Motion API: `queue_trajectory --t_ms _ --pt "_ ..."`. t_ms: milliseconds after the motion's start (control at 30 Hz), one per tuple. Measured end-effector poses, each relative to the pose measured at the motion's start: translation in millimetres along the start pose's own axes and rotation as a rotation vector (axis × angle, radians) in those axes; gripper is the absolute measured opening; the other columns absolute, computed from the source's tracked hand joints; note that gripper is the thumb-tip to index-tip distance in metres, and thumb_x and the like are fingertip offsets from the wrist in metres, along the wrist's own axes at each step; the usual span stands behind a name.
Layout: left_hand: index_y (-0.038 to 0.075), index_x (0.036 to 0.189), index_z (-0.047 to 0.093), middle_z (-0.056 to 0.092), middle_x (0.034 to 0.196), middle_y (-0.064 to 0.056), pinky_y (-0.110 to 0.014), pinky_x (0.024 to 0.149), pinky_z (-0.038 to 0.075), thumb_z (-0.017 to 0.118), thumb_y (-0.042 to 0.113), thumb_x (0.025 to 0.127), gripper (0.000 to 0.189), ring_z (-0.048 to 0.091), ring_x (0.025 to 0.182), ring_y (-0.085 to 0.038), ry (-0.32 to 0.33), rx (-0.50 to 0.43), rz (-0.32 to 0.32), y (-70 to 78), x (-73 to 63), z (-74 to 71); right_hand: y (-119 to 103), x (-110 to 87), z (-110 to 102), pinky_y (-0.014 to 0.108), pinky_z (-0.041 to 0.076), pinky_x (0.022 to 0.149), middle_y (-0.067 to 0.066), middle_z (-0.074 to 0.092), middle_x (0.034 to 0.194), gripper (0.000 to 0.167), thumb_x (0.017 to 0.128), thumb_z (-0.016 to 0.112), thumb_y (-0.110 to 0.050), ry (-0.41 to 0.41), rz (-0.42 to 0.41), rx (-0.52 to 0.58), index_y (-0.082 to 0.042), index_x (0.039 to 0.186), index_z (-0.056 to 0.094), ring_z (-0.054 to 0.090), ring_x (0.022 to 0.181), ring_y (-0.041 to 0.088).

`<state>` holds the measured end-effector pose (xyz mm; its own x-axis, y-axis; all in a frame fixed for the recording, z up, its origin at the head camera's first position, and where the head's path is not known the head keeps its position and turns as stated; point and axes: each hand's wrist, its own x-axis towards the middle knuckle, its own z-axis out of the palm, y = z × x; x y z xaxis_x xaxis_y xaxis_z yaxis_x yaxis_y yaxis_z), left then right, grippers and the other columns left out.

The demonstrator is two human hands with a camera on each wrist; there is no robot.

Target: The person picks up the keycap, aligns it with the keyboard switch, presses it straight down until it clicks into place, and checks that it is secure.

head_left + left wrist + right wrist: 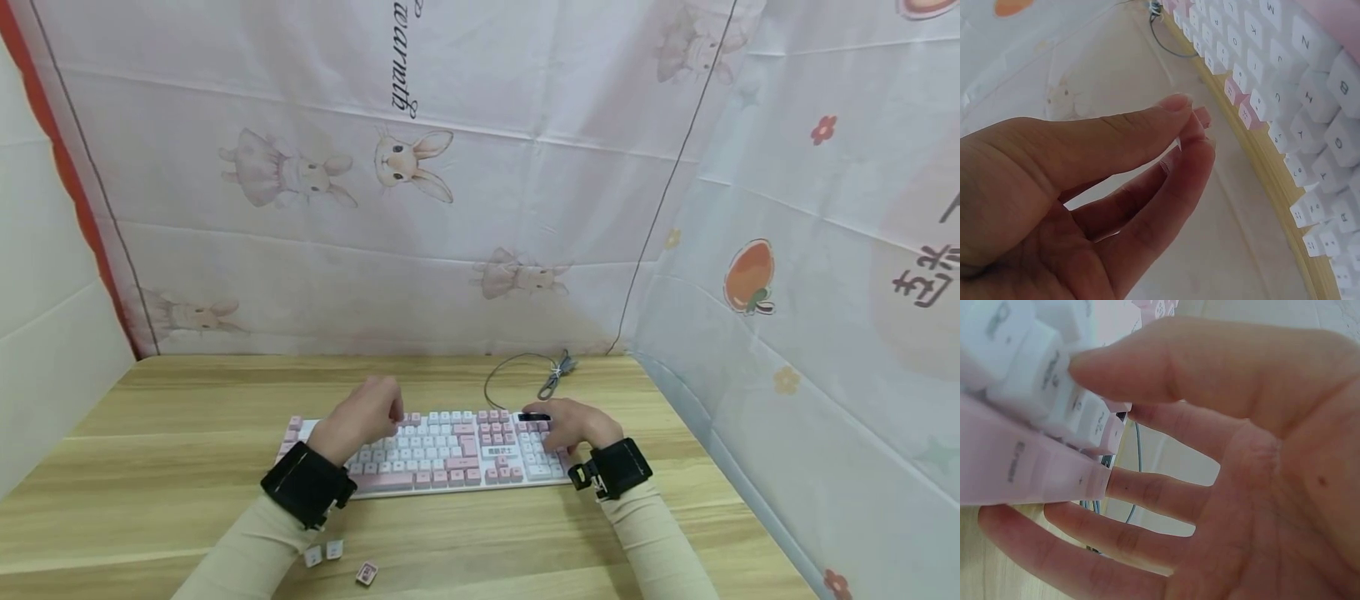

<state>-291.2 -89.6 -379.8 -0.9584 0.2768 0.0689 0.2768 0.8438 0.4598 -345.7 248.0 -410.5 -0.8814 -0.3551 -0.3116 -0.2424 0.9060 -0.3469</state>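
A pink-and-white keyboard (420,446) lies flat on the wooden table. Above its upper left part, my left hand (362,421) is raised, the thumb and index fingertips together. They pinch a small pink keycap (1203,117), mostly hidden by the fingers in the left wrist view. At the keyboard's right end, my right hand (577,422) holds the edge. Its thumb touches the white number keys (1054,375), and the other fingers spread along the side by the pink Enter key (1013,462).
Two white keycaps (333,549) and one pinkish keycap (367,572) lie loose on the table (465,542) in front of the keyboard. A bundled grey cable (555,379) sits behind it. Printed cloth (465,225) hangs at the back and right.
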Motion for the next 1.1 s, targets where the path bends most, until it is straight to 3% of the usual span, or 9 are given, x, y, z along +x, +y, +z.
queue_trajectory --t_ms 233,1100 --pt "0.002 0.092 0.078 0.070 0.088 -0.008 -0.036 0.072 0.058 0.078 -0.007 0.083 0.013 0.063 0.081 -0.020 -0.009 0.013 -0.005 -0.5 1.7 -1.6 -4.3 -3.4 1.4 0.035 0.062 0.065 0.019 0.052 0.146 0.080 0.082 0.076 0.000 0.010 0.012 0.017 -0.020 0.154 0.048 0.062 0.088 0.019" --pt "0.001 0.091 0.078 0.074 0.090 -0.010 -0.037 0.074 0.061 0.077 -0.010 0.081 0.014 0.066 0.082 -0.020 0.022 0.017 0.001 -4.4 7.1 -4.0 -4.2 -4.0 2.6 0.036 0.061 0.063 0.018 0.053 0.145 0.079 0.082 0.075 0.000 0.020 0.017 0.021 -0.021 0.153 0.050 0.063 0.082 0.019"
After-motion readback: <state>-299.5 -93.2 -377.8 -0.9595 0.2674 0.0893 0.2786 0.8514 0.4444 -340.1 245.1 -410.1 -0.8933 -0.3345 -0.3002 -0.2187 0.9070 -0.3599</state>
